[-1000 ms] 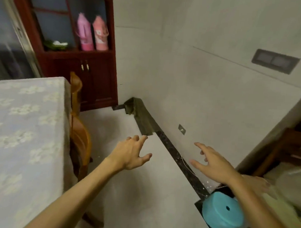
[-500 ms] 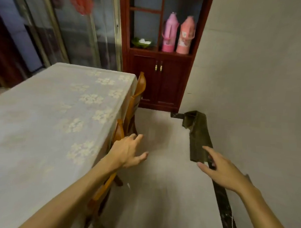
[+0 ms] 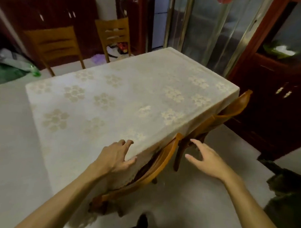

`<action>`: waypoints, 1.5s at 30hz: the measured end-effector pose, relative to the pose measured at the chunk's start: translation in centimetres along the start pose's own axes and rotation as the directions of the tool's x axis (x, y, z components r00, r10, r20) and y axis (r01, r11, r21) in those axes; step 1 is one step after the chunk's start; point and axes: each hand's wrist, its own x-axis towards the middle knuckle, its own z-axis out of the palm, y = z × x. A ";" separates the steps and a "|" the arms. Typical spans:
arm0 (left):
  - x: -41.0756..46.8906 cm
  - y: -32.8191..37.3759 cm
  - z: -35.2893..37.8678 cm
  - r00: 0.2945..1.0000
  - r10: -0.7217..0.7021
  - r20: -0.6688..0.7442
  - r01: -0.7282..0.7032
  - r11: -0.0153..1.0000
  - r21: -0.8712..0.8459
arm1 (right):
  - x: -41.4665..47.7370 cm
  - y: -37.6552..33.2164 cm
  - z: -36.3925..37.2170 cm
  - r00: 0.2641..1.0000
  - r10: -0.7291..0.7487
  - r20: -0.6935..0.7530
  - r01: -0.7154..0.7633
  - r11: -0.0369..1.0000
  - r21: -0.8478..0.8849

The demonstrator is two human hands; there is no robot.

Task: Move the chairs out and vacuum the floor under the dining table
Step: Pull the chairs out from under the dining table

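Observation:
The dining table [image 3: 112, 101] fills the middle of the head view under a cream cloth with pale flowers. Two orange-brown wooden chairs are tucked in along its right side: the near chair [image 3: 161, 165] and the far chair [image 3: 233, 109]. My left hand [image 3: 116, 155] hovers with spread fingers over the table's near right edge, just left of the near chair's back. My right hand [image 3: 206, 160] is open in the air to the right of that chair back, touching nothing. Two more chairs [image 3: 54, 46] stand pulled away beyond the table's far side.
A dark red cabinet [image 3: 272, 106] stands at the right, close to the far tucked chair. A dark cloth [image 3: 288, 199] lies on the pale floor at the lower right. Glass sliding doors [image 3: 211, 30] are behind the table. Bags and clutter [image 3: 13, 63] lie at the far left.
My view has swung left, from the wall to the whole table. Both hands have come closer to the near chair's back, the left one now over the table edge.

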 end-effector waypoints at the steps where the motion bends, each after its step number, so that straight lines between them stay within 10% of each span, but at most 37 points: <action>1: 0.0 -0.9 0.4 0.999 -0.047 0.004 0.047 0.999 -0.015 | 2.2 -0.8 -0.1 0.998 -0.051 0.038 0.052 0.998 -0.022; 14: -1.0 -4.2 9.2 0.911 -0.397 0.107 0.409 0.849 -0.335 | 19.4 -4.0 3.8 0.898 -0.281 0.340 0.394 0.857 -0.333; 27: -3.1 -3.9 12.3 0.795 -0.557 0.240 0.607 0.726 -0.324 | 22.0 -3.2 8.0 0.615 -0.385 0.688 0.746 0.568 -0.349; 36: -5.9 2.0 14.4 0.637 -0.608 0.473 0.761 0.595 -0.260 | 18.8 0.1 10.3 0.489 -0.015 0.872 0.794 0.423 -0.438; 45: -7.4 7.0 20.3 0.423 -0.601 0.678 0.874 0.467 -0.133 | 20.9 4.2 18.6 0.379 0.348 0.857 0.556 0.655 -0.512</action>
